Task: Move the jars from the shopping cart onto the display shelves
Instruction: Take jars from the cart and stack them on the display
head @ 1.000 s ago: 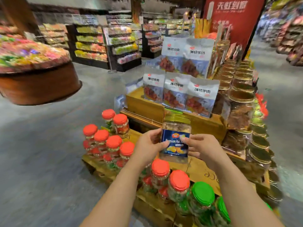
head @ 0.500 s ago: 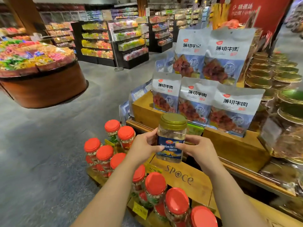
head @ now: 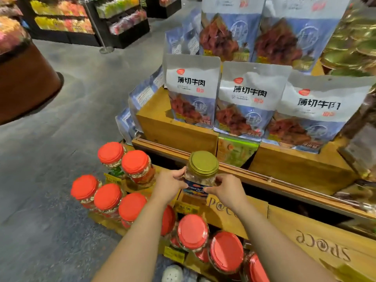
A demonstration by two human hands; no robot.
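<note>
Between both hands (head: 203, 188), upright gold-lidded jar (head: 201, 176).

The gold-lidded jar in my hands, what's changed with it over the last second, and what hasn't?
The gold-lidded jar has come down toward the wooden shelf, and the view now looks onto its lid. Both hands, left hand and right hand, still hold it by its sides. The red-lidded jars haven't moved.

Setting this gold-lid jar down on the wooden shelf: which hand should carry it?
Either, slightly the right. Both the left hand and right hand grip the jar, but bare shelf lies below and to the right, while red-lid jars crowd the left side.
</note>
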